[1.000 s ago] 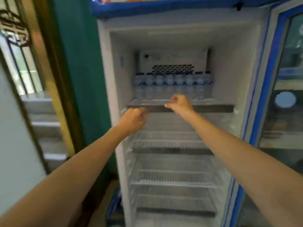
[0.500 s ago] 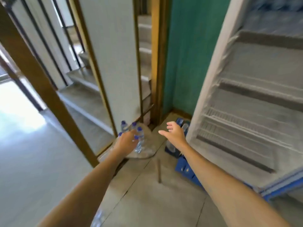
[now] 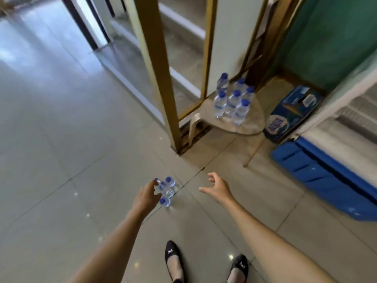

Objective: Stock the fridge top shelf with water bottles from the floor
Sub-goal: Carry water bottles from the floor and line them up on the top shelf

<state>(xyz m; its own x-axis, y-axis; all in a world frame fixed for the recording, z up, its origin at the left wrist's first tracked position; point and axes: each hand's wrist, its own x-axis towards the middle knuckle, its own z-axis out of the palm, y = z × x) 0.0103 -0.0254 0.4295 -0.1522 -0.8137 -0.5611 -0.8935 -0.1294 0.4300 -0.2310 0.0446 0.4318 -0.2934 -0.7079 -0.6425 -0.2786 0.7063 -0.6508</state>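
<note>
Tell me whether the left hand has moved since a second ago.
Yes. The left hand has dropped from the front of the fridge to the floor bottles, well out to its left.

Premises: small shop or commercial entrance area, indoors.
A white fridge (image 3: 318, 170) with a blue base stands on a glossy tiled floor (image 3: 61, 139) by a green wall (image 3: 326, 37). A printed bottled-water carton (image 3: 289, 113) lies beside it. Water bottles (image 3: 232, 101) stand on a plastic stool (image 3: 253, 124). Gold-framed glass doors (image 3: 157, 68) adjoin.
</note>
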